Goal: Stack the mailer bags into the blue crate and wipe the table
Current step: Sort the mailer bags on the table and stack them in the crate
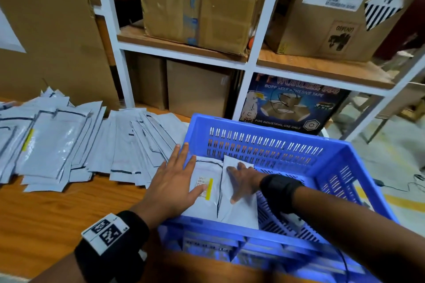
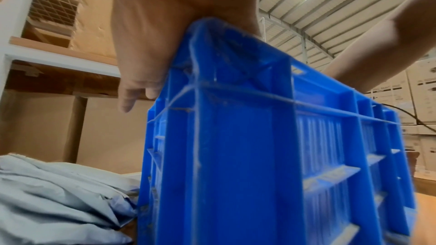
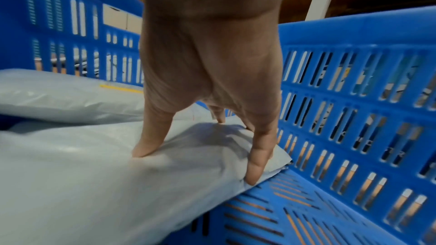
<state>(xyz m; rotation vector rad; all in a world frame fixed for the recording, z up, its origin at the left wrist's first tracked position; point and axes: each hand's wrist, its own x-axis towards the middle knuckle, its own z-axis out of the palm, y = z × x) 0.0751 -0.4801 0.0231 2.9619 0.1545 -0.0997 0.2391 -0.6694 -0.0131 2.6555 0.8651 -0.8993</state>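
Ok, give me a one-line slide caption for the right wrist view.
Right hand presses a grey mailer bag flat onto the slotted floor of the blue crate, fingers spread.

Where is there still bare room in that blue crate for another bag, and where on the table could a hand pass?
The blue crate has bare slatted floor on its right half, between the mailer bag under the right hand and the far right wall. On the table, bare wood runs along the near edge, in front of the bag pile. The table's back left is crowded with bags.

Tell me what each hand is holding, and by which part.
Neither grips anything. Right hand presses spread fingers on a mailer bag in the blue crate; left hand lies open over its corner.
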